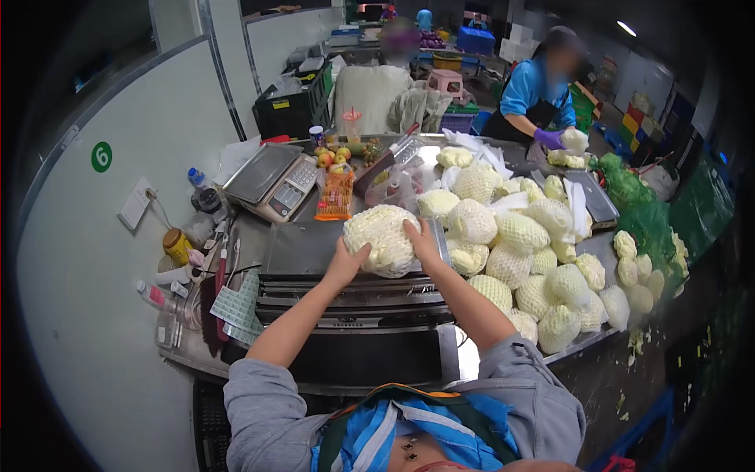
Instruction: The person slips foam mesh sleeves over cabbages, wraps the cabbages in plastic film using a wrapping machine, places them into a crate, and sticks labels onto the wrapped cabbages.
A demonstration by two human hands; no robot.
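Note:
A pale cabbage (381, 240) in a white foam net is held up between both my hands, over the flat metal top of a low machine (303, 250). My left hand (346, 263) grips its lower left side, thumb pressed against the net. On the other side my right hand (425, 242) holds the right edge, with the thumb in front. The fingers behind the cabbage are partly hidden. Just right of my right hand lies a pile of netted cabbages (511, 258).
A digital scale (271, 179), apples (334, 160) and an orange-patterned packet (335, 195) sit behind the machine. Green-printed sheets (237, 307) lie at the left. Across the table a co-worker (543, 90) in purple gloves handles a cabbage. Green netting (641, 216) hangs at the right.

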